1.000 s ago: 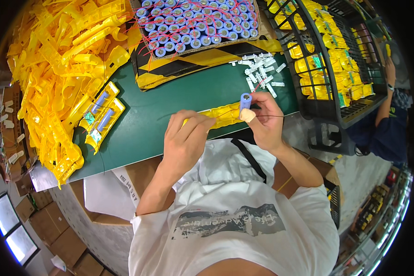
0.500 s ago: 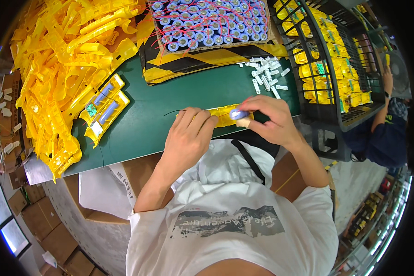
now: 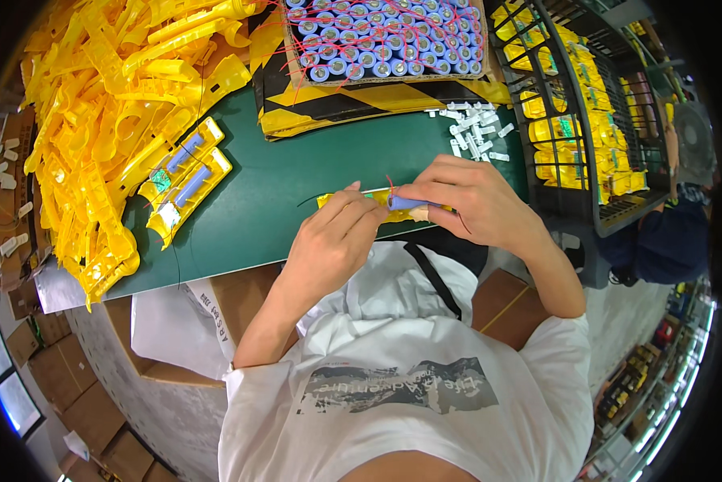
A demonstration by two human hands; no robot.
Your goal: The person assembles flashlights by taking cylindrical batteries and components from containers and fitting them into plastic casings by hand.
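At the table's near edge, my left hand (image 3: pixel 334 235) grips a yellow plastic half-shell (image 3: pixel 396 216), its fingers bent over the left part. My right hand (image 3: pixel 483 198) pinches a blue cylindrical battery cell (image 3: pixel 407 202) with red and dark wire leads. That cell lies lengthwise at the shell's open side, close to my left fingertips; whether it is fully seated cannot be seen. A small beige patch shows below it. To the left, two yellow half-shells (image 3: pixel 209 171) lie side by side on the table, each with a blue cell inside.
A heap of yellow shells (image 3: pixel 96 104) covers the table's left side. Beyond the green tabletop (image 3: pixel 297 165), a carton of blue cells (image 3: pixel 385 78) rests on a black-and-yellow striped base. White clips (image 3: pixel 475 128) lie beside a black crate (image 3: pixel 566 120) of yellow parts. A person (image 3: pixel 670 245) is at far right.
My right hand has brought the battery cell leftward and turned it to lie along the half-shell. My left hand stays on the shell. The whole view has shifted slightly.
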